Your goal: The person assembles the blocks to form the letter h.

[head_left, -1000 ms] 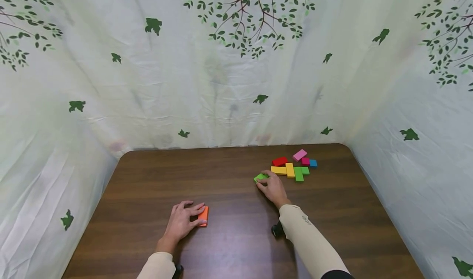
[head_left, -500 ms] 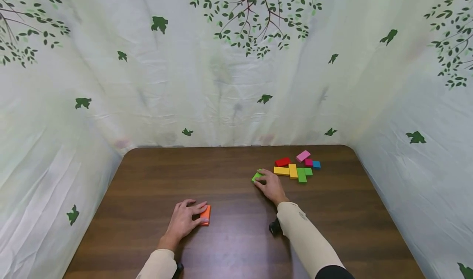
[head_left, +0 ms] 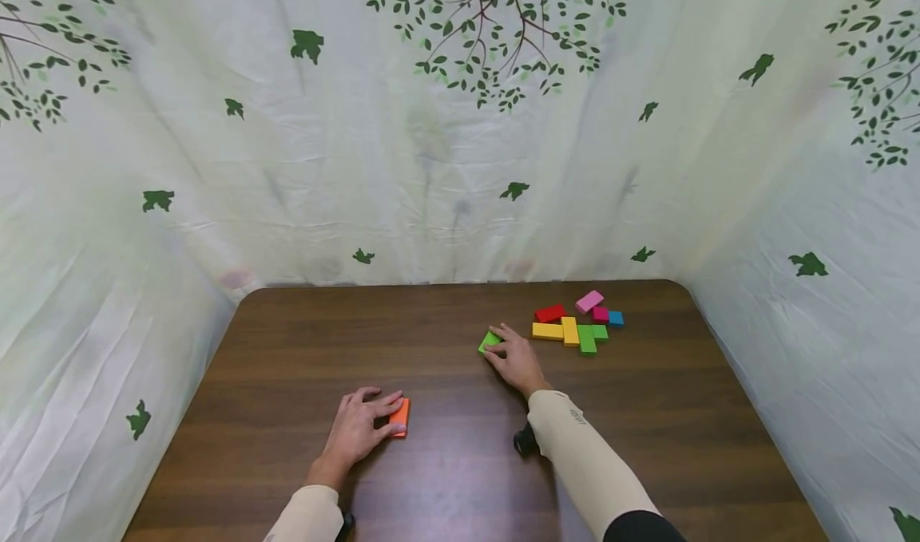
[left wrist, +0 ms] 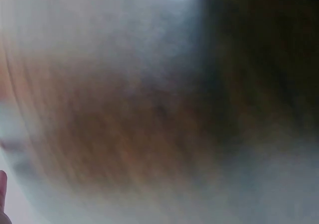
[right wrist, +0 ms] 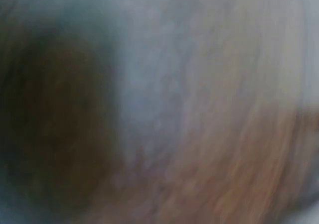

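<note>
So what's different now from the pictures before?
The right hand has slid the light green block to the left, farther from the bunch of colored blocks. Nothing was let go. The left hand still holds the orange block in the same spot, and the bunch stayed put.

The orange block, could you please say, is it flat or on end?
Flat: the orange block, at the left hand, shows its broad face upward.
</note>
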`<control>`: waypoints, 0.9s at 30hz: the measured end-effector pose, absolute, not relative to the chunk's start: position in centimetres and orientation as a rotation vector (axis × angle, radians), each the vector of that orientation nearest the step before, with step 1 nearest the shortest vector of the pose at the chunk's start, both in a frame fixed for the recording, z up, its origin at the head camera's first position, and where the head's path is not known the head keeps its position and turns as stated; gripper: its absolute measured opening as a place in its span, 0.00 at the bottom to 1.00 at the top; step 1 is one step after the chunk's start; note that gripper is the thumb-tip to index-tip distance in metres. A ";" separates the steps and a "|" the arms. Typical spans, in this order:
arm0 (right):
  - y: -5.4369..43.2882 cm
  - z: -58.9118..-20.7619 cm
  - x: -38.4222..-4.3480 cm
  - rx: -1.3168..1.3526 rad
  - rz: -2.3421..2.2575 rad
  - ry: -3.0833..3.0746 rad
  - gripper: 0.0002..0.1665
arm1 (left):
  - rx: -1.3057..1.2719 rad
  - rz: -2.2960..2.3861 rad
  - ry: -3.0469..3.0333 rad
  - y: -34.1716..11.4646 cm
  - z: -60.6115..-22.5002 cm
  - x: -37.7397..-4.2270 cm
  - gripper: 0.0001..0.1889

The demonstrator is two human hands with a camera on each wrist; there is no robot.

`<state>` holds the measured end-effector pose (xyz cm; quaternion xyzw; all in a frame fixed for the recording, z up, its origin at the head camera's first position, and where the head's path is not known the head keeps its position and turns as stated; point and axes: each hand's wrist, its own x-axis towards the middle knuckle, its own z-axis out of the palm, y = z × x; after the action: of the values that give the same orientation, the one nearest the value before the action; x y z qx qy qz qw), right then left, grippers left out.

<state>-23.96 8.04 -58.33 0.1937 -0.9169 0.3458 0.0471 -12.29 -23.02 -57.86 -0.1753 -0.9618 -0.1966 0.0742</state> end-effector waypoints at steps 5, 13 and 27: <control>7.1 -58.4 -23.8 0.604 1.125 -2.767 0.12 | -0.533 -0.573 -2.874 -23.1 -57.9 -12.1 0.27; 5.2 -58.3 -23.6 0.627 1.191 -2.772 0.12 | -0.520 -0.594 -2.893 -22.9 -57.7 -12.2 0.27; 2.2 -58.2 -22.7 0.751 1.175 -2.756 0.11 | -0.525 -0.599 -2.910 -22.9 -57.9 -12.5 0.28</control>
<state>-22.73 2.16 -58.21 0.2431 -0.8919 0.3804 0.0265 -12.54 -22.88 -57.89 -0.1736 -0.9627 -0.1980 0.0621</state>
